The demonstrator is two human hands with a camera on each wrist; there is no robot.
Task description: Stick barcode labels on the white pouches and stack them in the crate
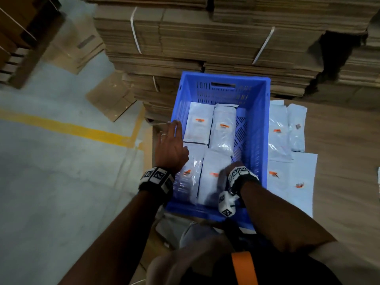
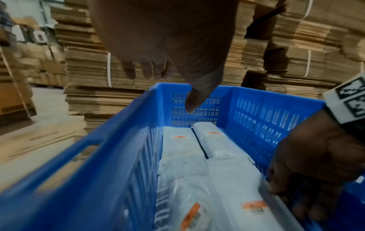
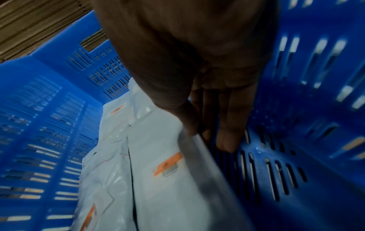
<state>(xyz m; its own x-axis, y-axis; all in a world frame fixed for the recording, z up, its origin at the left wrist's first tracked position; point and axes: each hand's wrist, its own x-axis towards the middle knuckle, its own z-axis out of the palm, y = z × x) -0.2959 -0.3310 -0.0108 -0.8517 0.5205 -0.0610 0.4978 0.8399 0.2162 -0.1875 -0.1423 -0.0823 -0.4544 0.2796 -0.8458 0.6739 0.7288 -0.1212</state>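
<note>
A blue slotted crate (image 1: 226, 76) holds four white pouches with orange barcode labels: two at the far end (image 1: 198, 124) (image 1: 224, 128) and two near me (image 1: 190, 175) (image 1: 211, 182). My right hand (image 1: 227, 171) is down inside the crate at the near right. Its thumb (image 3: 187, 118) lies on the right edge of the near right pouch (image 3: 158, 148), and its fingers (image 3: 227, 137) reach down beside that edge to the crate floor (image 3: 276, 164). My left hand (image 1: 170, 145) hovers over the crate's left rim (image 2: 110, 164) with fingers spread, holding nothing.
More labelled white pouches (image 1: 277, 132) (image 1: 296, 128) (image 1: 292, 177) lie on the cardboard surface right of the crate. Tall strapped stacks of flattened cartons (image 1: 185, 38) stand just behind it. Grey floor with a yellow line (image 1: 72, 128) lies to the left.
</note>
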